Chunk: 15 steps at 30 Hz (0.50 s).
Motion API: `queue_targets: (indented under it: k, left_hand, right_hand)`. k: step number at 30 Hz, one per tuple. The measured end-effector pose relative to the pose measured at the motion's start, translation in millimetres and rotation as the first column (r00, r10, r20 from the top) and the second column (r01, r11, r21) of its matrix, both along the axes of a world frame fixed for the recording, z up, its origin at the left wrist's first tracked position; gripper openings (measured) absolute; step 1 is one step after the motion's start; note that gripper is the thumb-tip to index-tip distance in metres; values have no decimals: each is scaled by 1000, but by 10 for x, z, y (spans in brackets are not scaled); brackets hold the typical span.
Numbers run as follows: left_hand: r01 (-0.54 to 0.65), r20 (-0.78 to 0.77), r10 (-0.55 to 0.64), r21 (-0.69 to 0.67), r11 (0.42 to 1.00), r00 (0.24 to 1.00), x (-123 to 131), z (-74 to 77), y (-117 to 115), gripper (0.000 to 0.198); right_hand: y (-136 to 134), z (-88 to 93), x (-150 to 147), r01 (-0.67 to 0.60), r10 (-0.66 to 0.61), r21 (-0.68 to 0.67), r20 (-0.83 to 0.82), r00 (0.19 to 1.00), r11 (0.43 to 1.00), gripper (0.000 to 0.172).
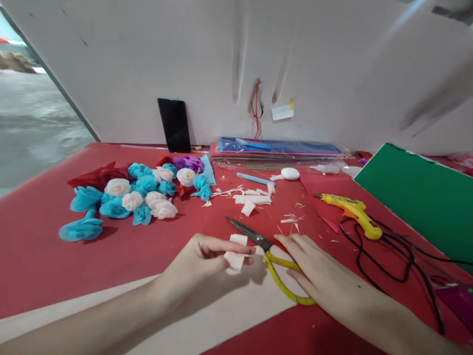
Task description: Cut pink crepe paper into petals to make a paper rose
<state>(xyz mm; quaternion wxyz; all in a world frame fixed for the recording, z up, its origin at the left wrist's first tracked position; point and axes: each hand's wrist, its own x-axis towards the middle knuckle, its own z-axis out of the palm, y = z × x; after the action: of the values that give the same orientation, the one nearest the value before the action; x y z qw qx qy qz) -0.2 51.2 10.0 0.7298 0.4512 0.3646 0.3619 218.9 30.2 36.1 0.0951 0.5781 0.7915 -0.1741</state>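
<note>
In the middle of the head view, my left hand [210, 254] pinches a small piece of pale pink paper [235, 260] between its fingers. Another pale piece [239, 239] lies just beyond it. To the right, my right hand [314, 268] is closed on the yellow handles of a pair of scissors [260, 240], partly covering the upper loop. The blades are together and point away to the left, low over the table. Beneath both hands lies a large pale pink paper sheet [207, 320]. Several pale cut strips [253, 199] are scattered past the scissor tips.
Blue, white, red and purple paper flowers [144, 185] lie at left on the red table [192, 217]. A yellow glue gun [351, 209] with a black cord and a green board [417, 197] are at right. A dark phone [175, 125] leans on the wall near wrapped paper [288, 149].
</note>
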Motion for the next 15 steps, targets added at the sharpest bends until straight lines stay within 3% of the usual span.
queue_targets:
  k: [3,6,9,12,14,15]
  left_hand:
    - [36,-24,-33,128,991,999,-63,78,14,33]
    - [69,76,-83,176,982,994,-111,178,-3,27]
    - [84,275,-123,150,985,954,-150,241,-28,10]
    - [112,421,-174,170,979,890,-216,241,-22,13]
    - [132,452,-228,234,963,862,-274,232,0,19]
    - [136,455,-251,270,953,854,-300,233,13,23]
  right_hand:
    - [35,-11,-16,-39,41,60,-34,999,997,62]
    - [89,-113,-20,-21,29,150,-49,998,988,69]
    - [125,-185,-20,6,11,190,-92,996,982,62]
    - [108,-158,-4,67,-32,221,-158,987,973,47]
    - [72,-96,15,176,-103,221,-307,946,959,43]
    - [53,-58,24,254,-153,184,-435,887,949,43]
